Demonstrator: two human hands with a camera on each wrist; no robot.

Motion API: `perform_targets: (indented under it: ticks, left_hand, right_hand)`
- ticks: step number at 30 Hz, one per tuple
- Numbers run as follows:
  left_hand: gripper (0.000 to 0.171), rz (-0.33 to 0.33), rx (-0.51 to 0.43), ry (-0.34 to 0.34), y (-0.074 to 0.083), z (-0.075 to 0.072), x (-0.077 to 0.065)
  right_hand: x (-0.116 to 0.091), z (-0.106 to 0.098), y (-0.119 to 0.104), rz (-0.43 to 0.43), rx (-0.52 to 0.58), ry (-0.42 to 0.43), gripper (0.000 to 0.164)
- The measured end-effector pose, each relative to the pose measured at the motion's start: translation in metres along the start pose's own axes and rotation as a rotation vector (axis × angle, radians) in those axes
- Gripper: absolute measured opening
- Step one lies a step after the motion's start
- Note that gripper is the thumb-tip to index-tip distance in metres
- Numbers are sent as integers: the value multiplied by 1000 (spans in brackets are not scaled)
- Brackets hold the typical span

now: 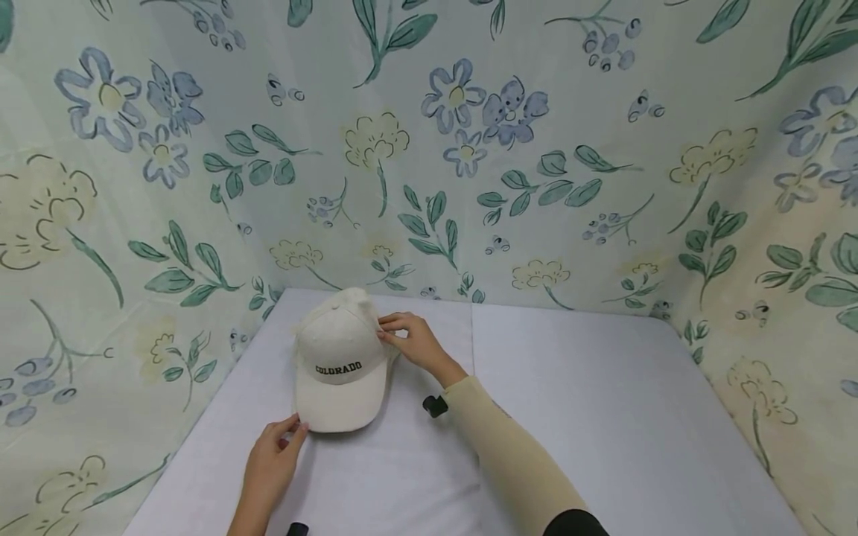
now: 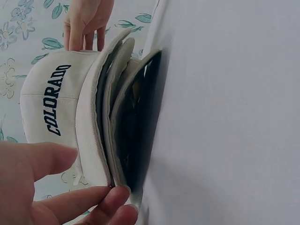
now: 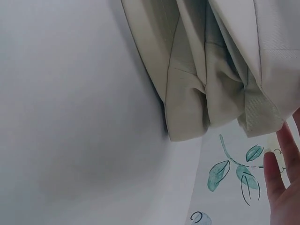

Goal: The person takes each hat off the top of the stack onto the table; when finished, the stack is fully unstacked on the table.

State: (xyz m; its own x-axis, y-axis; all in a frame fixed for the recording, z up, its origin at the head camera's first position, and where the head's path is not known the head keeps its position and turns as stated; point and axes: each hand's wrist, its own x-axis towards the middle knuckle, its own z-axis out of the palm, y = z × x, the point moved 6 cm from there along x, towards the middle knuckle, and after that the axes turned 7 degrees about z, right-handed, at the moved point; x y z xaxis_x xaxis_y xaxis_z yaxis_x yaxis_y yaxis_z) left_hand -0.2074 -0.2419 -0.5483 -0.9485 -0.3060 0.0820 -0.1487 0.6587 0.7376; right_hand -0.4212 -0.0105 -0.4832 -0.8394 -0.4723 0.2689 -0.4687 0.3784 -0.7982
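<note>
A stack of nested baseball caps [image 1: 338, 339] sits on the white-covered table, left of centre. The top white cap [image 2: 51, 96] bears dark "COLORADO" lettering, and beige brims [image 2: 122, 89] show beneath it. At the brims' left corner is my left hand [image 1: 273, 450]; its fingertips touch the lower brim edges, with the thumb spread apart by the upper cap. My right hand [image 1: 418, 346] rests its fingers against the right side of the crown. In the right wrist view the stacked cap sides [image 3: 206, 89] hang in folds, with that hand's thumb and fingers apart at the edge.
The white table [image 1: 570, 417] extends to the right of the caps, with a crease down its middle. Floral curtains [image 1: 429, 186] surround it at the back and sides. Black wrist-camera parts [image 1: 435, 406] show beside the right forearm.
</note>
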Motion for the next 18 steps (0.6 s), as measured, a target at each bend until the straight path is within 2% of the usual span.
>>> perform_targets:
  ticks: [9, 15, 18]
  left_hand:
    - [46, -70, -166, 22, -3, -1, 0]
    - [48, -148, -345, -20, -7, 1, 3]
    - [50, -177, -399, -37, -8, 2, 5]
  right_hand:
    - [-1, -1, -7, -32, -19, 51, 19]
    - [-2, 0, -12, -39, -3, 57, 19]
    - [-2, -1, -14, -36, 20, 62, 19]
